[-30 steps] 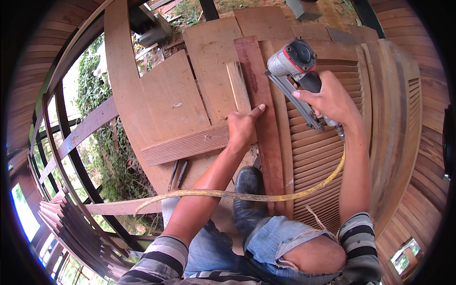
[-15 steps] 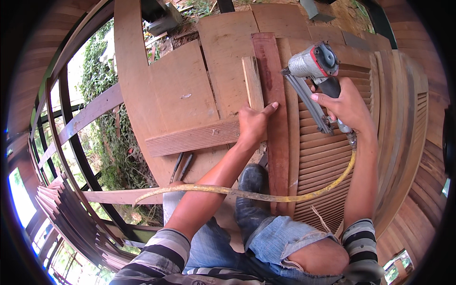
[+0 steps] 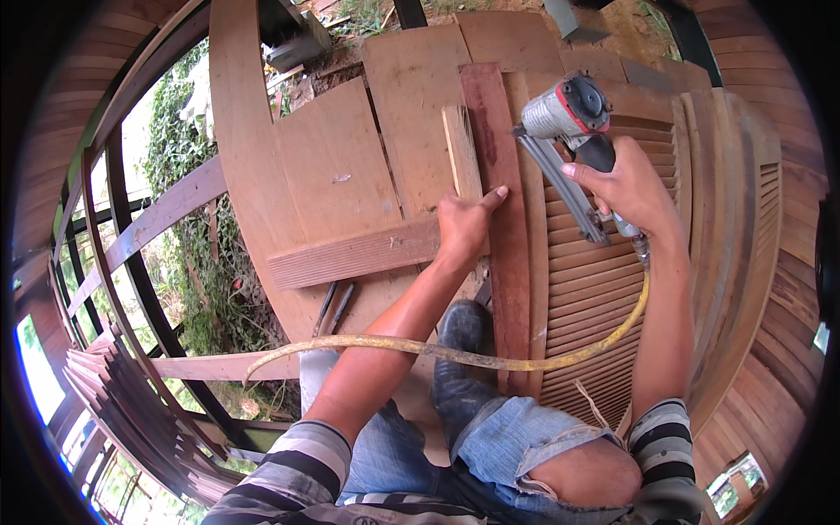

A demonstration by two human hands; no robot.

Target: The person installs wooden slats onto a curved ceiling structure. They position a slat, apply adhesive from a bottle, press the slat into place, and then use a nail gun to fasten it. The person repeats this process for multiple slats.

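My right hand (image 3: 640, 188) grips the black handle of a pneumatic nail gun (image 3: 556, 112) with a silver-grey body and a slanted magazine. It is held above the slatted louvre panel (image 3: 604, 297), its nose toward a reddish plank (image 3: 507, 262). A yellow air hose (image 3: 516, 361) runs from the handle's base across my left forearm. My left hand (image 3: 464, 226) is closed round the near end of a short pale wood strip (image 3: 461, 149), thumb reaching onto the reddish plank. Beside that hand lies a grooved board (image 3: 350, 254), pointing left.
Plywood sheets (image 3: 332, 157) form the work surface. Dark-handled tongs or pliers (image 3: 337, 306) lie below the grooved board. My boot (image 3: 464, 341) rests beside the reddish plank. At left stand dark metal bars (image 3: 131, 236) and stacked slats (image 3: 131, 402); greenery shows beyond.
My right hand and the nail gun have shifted slightly left and up. My left hand stays on the wood strip.
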